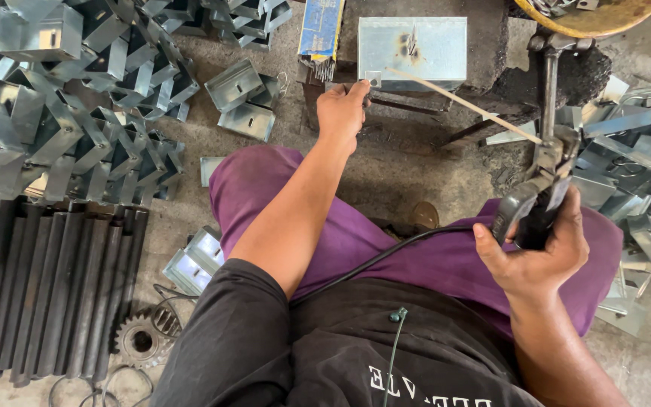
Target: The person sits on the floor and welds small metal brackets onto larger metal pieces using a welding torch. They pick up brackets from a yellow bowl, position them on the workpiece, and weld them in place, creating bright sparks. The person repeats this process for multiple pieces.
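My left hand reaches forward and pinches the lower left corner tab of a galvanised sheet-metal box that lies on a dark block. My right hand grips the black handle of a welding electrode holder. A long thin welding rod runs from the holder's jaws up and left to the box's lower edge, close to my left fingers. A black cable leads from the holder across my purple trousers.
A large heap of bent galvanised brackets fills the upper left. Dark steel angle bars lie at the lower left beside a gear wheel. More brackets are piled at the right. A blue electrode packet lies by the box.
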